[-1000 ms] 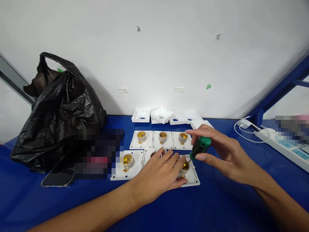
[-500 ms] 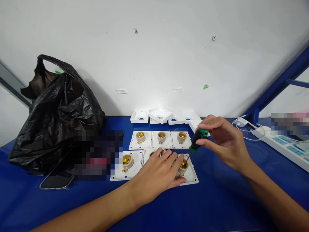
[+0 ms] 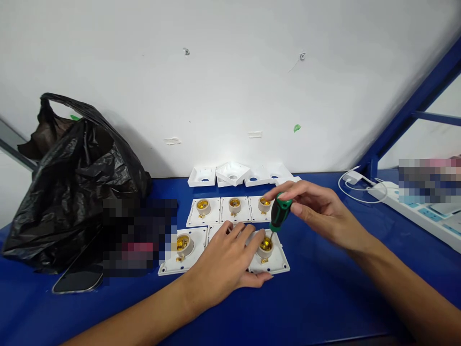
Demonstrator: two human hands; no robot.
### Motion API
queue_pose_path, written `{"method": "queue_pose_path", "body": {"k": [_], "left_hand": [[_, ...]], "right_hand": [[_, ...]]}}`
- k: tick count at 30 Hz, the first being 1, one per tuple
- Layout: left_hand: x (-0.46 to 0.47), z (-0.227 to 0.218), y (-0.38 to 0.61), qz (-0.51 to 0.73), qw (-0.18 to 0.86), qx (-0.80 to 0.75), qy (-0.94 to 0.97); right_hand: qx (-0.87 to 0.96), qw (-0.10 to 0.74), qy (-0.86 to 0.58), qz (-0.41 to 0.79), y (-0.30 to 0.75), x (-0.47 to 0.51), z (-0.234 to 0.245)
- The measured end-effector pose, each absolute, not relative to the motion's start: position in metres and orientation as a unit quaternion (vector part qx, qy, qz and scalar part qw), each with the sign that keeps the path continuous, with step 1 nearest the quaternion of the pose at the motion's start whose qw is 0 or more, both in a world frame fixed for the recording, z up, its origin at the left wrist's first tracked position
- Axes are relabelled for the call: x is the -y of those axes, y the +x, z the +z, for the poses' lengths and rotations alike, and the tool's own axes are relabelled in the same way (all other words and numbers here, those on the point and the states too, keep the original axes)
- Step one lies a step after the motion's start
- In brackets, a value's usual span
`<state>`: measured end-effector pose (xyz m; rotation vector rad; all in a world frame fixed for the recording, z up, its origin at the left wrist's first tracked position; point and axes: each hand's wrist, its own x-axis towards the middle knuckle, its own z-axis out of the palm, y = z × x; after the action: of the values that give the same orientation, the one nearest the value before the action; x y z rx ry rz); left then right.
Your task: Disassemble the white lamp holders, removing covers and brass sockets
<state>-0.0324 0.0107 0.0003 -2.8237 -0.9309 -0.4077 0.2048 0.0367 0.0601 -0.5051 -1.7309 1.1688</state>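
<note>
A screwdriver (image 3: 280, 214) with a black and green handle is pinched in the fingers of my right hand (image 3: 320, 206). Its shaft goes down into the brass-lined socket of the front right lamp holder (image 3: 277, 258), a round socket on a square white base. My left hand (image 3: 226, 254) steadies this lamp holder, fingers against its socket and thumb along the front edge. Under that same hand, another lamp holder (image 3: 213, 234) is mostly covered. To the left lies a third one (image 3: 194, 250). Behind stands a row of similar lamp holders (image 3: 235, 206).
White square covers (image 3: 201, 177) lie against the wall (image 3: 230, 86). At the left are a black plastic bag (image 3: 82, 182) and a phone (image 3: 77, 278), beside a blurred patch. A power strip (image 3: 425, 211) with a white cable (image 3: 360, 199) is on the right of the blue table (image 3: 309, 298).
My right hand has swung the screwdriver closer to upright, its tip still in the front right socket. The left thumb sits slightly lower on the base. The whole view has shifted a little.
</note>
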Motion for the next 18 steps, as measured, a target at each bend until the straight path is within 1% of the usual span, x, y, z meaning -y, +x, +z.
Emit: {"method": "queue_pose_path", "body": {"k": [3, 7, 10, 13, 16, 18], "left_hand": [[-0.0116, -0.0012, -0.0322, -0.147, 0.062, 0.306, -0.939], [-0.0113, -0.0001, -0.0315, -0.15, 0.053, 0.306, -0.939], [-0.0106, 0.0013, -0.0313, -0.151, 0.043, 0.307, -0.938], [-0.0106, 0.0019, -0.0315, -0.153, 0.033, 0.304, -0.94], [-0.0111, 0.0025, -0.032, -0.156, 0.029, 0.301, -0.94], [-0.0113, 0.0029, -0.0324, -0.16, 0.025, 0.295, -0.942]], "right_hand": [[0.681, 0.51, -0.198, 0.486, 0.2036, -0.0385, 0.0562], [0.659, 0.489, -0.206, 0.533, 0.2032, -0.0382, 0.0529], [0.633, 0.496, -0.199, 0.559, 0.2035, -0.0367, 0.0518], [0.625, 0.473, -0.198, 0.589, 0.2028, -0.0354, 0.0513], [0.618, 0.489, -0.193, 0.585, 0.2006, -0.0341, 0.0503], [0.617, 0.482, -0.196, 0.59, 0.1991, -0.0329, 0.0492]]}}
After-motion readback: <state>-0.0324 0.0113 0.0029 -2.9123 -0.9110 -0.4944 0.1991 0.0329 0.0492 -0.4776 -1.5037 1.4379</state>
